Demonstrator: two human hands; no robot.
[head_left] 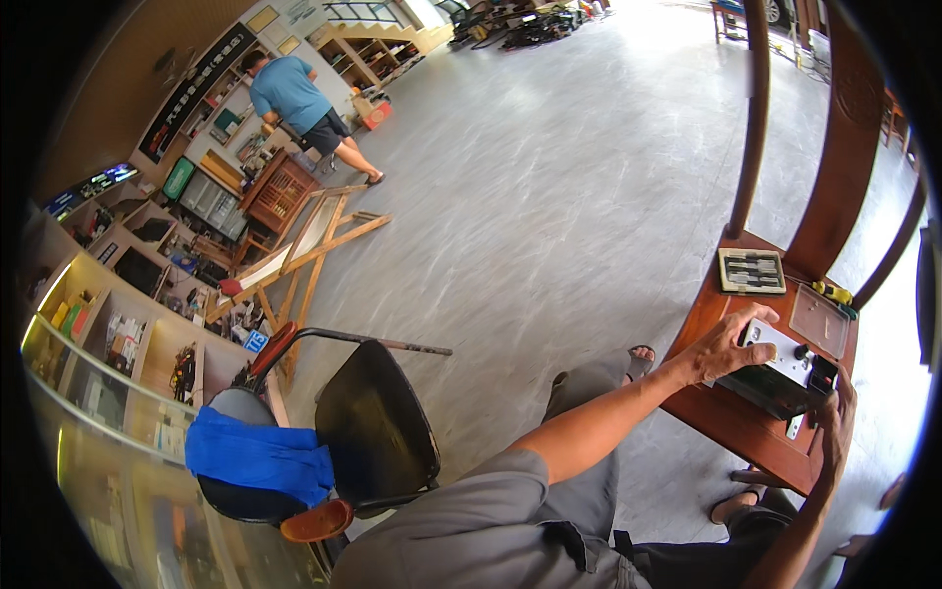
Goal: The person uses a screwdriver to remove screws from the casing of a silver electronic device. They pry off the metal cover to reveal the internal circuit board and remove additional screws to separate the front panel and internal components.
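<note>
A black box-shaped device with a silver metal panel (782, 361) and a black knob sits on the reddish-brown wooden chair seat (721, 417). My left hand (731, 348) grips its left end, the thumb lying over the silver panel. At its right end my right hand (834, 417) holds the side, with some fingers hidden behind the box. Beyond the device lies a case of small metal tool bits (753, 272). Beside that case are a clear plastic cover (820, 320) and a yellow-and-black screwdriver (832, 293).
To my left stands a black chair (378, 422) with a blue cloth (257, 455) over its side. Farther off are a wooden folding frame (314, 240), loaded shelves (147, 334) and a glass case. A person in a blue shirt (289, 90) stands at the far shelves.
</note>
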